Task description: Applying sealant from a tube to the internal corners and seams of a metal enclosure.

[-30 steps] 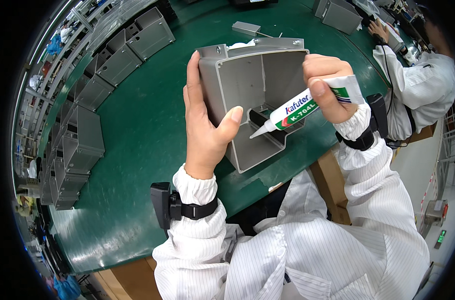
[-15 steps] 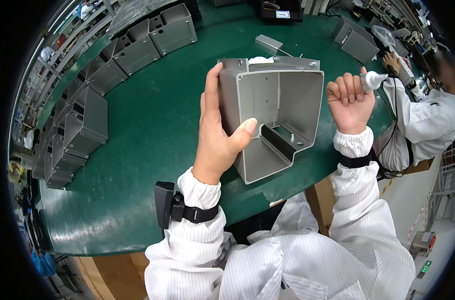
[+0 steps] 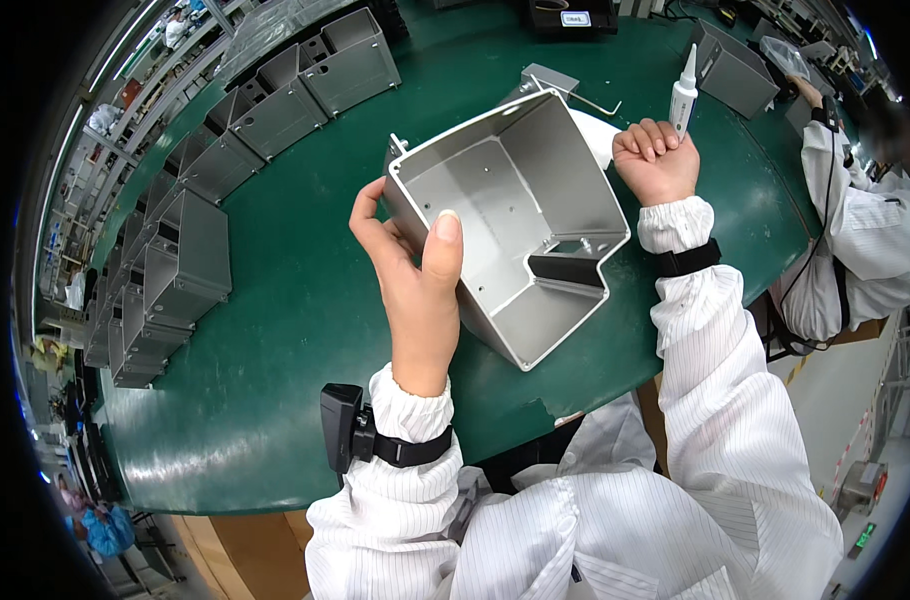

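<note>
A grey metal housing (image 3: 560, 160), box-shaped with a notched corner, stands tilted over the table with its hollow side toward me. My left hand (image 3: 415, 290) grips its left wall, thumb over the rim and fingers outside. To the right of the housing, my right hand (image 3: 660, 168) is closed around a small white squeeze bottle (image 3: 682, 106) whose pointed nozzle aims up. Something flat and white (image 3: 597, 138) shows between the housing and that hand; whether the hand touches it I cannot tell.
Similar grey housings (image 3: 275, 118) line the green table's (image 3: 285, 320) left and far-left edge. Another housing (image 3: 732, 72) stands far right. Beyond mine lie a small grey block (image 3: 552, 78) and a hex key (image 3: 597, 104). A co-worker in white (image 3: 865, 225) sits at right.
The housing has turned and tipped in my left hand, its upper edge now slanted. My right hand has moved left toward it, and the bottle has swung from sideways to nozzle up.
</note>
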